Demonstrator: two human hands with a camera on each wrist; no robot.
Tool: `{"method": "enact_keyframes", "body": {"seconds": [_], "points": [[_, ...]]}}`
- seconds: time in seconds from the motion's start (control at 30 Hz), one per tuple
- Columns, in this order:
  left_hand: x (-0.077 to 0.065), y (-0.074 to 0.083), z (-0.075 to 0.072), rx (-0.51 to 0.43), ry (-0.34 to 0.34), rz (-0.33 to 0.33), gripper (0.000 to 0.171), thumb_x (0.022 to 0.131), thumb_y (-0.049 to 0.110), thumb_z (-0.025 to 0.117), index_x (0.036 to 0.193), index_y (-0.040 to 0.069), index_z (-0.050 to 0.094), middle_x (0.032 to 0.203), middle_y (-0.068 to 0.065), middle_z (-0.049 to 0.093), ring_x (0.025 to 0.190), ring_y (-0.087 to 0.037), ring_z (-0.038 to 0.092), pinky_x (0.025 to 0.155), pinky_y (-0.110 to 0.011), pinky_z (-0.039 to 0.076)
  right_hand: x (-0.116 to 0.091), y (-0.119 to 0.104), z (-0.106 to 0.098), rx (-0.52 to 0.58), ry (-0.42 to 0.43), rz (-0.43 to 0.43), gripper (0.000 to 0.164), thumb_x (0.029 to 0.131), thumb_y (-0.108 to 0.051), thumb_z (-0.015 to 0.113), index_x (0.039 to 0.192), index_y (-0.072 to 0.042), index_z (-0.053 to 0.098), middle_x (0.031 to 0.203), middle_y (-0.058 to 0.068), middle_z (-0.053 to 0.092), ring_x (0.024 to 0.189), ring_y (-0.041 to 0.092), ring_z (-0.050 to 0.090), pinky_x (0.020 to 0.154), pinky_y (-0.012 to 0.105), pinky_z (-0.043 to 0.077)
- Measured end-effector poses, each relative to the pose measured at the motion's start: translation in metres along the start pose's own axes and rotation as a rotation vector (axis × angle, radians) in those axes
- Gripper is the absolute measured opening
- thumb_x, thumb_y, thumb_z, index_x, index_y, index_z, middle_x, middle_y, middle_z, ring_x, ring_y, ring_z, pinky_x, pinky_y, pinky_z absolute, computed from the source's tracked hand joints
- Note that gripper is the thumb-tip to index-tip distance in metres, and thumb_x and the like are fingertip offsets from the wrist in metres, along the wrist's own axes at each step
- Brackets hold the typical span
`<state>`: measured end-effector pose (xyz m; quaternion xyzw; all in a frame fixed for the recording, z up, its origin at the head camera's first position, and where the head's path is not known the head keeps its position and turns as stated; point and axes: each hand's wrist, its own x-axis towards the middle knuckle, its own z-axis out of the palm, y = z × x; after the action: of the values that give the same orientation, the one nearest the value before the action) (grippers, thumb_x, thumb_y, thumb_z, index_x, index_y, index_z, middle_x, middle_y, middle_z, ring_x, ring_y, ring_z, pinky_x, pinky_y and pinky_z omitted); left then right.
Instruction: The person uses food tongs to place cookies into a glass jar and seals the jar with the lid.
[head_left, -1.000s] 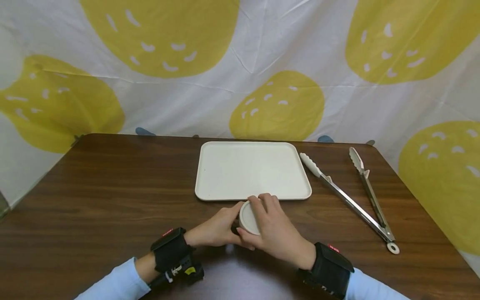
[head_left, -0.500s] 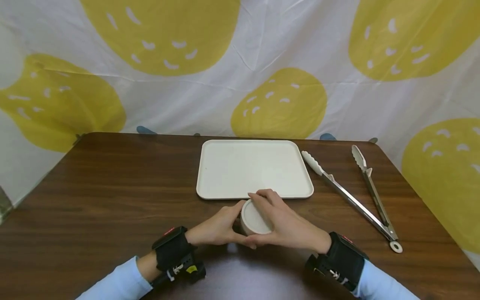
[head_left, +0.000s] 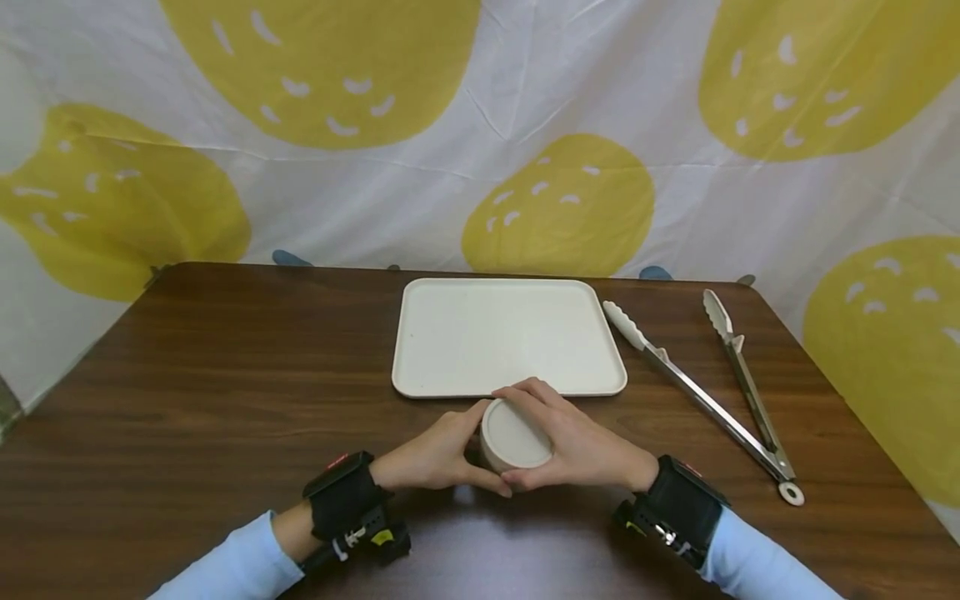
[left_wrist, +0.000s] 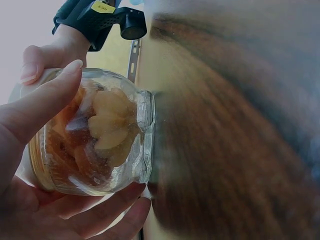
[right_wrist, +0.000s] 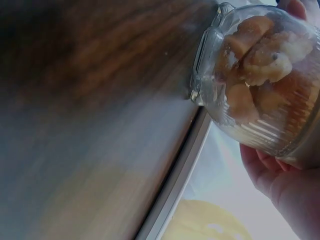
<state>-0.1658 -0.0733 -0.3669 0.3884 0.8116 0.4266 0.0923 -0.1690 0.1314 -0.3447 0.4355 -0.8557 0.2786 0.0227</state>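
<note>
In the head view, a round off-white lid [head_left: 517, 435] tops a glass jar close to the tray's near edge. The jar's clear body [left_wrist: 110, 125] stands on the table in the left wrist view, filled with pale and brown chunky pieces. My left hand [head_left: 438, 450] wraps the jar from the left, thumb on the near side and fingers round the far side. From the right, my right hand [head_left: 585, 437] grips the lid, its thumb at the near rim and fingers over the far rim. The right wrist view shows the same chunks through the glass [right_wrist: 265, 75].
A white rectangular tray [head_left: 510, 333] lies just beyond the jar. Spread metal tongs with pale scalloped tips [head_left: 705, 408] rest to its right. The dark wooden table [head_left: 225, 375] ends at a hanging cloth [head_left: 360, 208] with yellow shapes.
My right hand has turned about the lid, its wrist swinging outward to the right and slightly up. More of the lid's top shows. My left hand has stayed almost still round the jar.
</note>
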Motion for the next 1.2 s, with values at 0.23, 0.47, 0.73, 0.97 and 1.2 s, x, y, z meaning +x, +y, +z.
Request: {"method": "enact_keyframes", "body": {"seconds": [0.23, 0.47, 0.73, 0.97, 1.2], "points": [[0.000, 0.000, -0.001, 0.027, 0.012, 0.020, 0.086, 0.067, 0.035, 0.077, 0.131, 0.001, 0.031, 0.123, -0.013, 0.050, 0.109, -0.021, 0.049, 0.088, -0.034, 0.042, -0.002, -0.008, 0.006, -0.030, 0.062, 0.070, 0.076, 0.069, -0.043, 0.071, 0.129, -0.010, 0.040, 0.114, 0.000, 0.041, 0.100, 0.013, 0.044, 0.075, 0.028, 0.045], [0.001, 0.000, -0.001, 0.030, 0.005, 0.007, 0.085, 0.066, 0.028, 0.079, 0.131, 0.003, 0.032, 0.122, -0.012, 0.051, 0.109, -0.020, 0.050, 0.088, -0.031, 0.042, -0.004, -0.017, 0.012, -0.111, 0.136, 0.123, 0.076, 0.068, -0.042, 0.071, 0.128, -0.005, 0.040, 0.111, 0.003, 0.043, 0.096, 0.013, 0.045, 0.077, 0.028, 0.045], [0.000, 0.001, 0.000, 0.048, 0.027, 0.023, 0.081, 0.064, 0.027, 0.080, 0.128, 0.003, 0.036, 0.117, -0.011, 0.054, 0.104, -0.018, 0.052, 0.086, -0.028, 0.043, -0.003, -0.026, 0.019, -0.245, 0.219, 0.151, 0.077, 0.068, -0.043, 0.071, 0.124, 0.000, 0.041, 0.101, 0.007, 0.047, 0.081, 0.013, 0.050, 0.066, 0.025, 0.047], [-0.001, 0.002, -0.001, 0.084, 0.047, 0.005, 0.080, 0.064, 0.026, 0.080, 0.127, 0.001, 0.037, 0.116, -0.012, 0.055, 0.105, -0.020, 0.053, 0.086, -0.029, 0.044, -0.002, -0.036, 0.028, -0.429, 0.292, 0.220, 0.076, 0.071, -0.045, 0.067, 0.120, 0.007, 0.043, 0.089, 0.015, 0.048, 0.068, 0.021, 0.055, 0.052, 0.029, 0.048], [-0.001, 0.002, -0.001, 0.085, 0.038, 0.016, 0.081, 0.065, 0.026, 0.080, 0.128, 0.001, 0.036, 0.118, -0.013, 0.054, 0.105, -0.020, 0.053, 0.086, -0.029, 0.043, -0.002, -0.038, 0.021, -0.421, 0.207, 0.240, 0.085, 0.071, -0.054, 0.065, 0.125, 0.007, 0.040, 0.092, 0.014, 0.048, 0.070, 0.019, 0.052, 0.053, 0.030, 0.048]]}}
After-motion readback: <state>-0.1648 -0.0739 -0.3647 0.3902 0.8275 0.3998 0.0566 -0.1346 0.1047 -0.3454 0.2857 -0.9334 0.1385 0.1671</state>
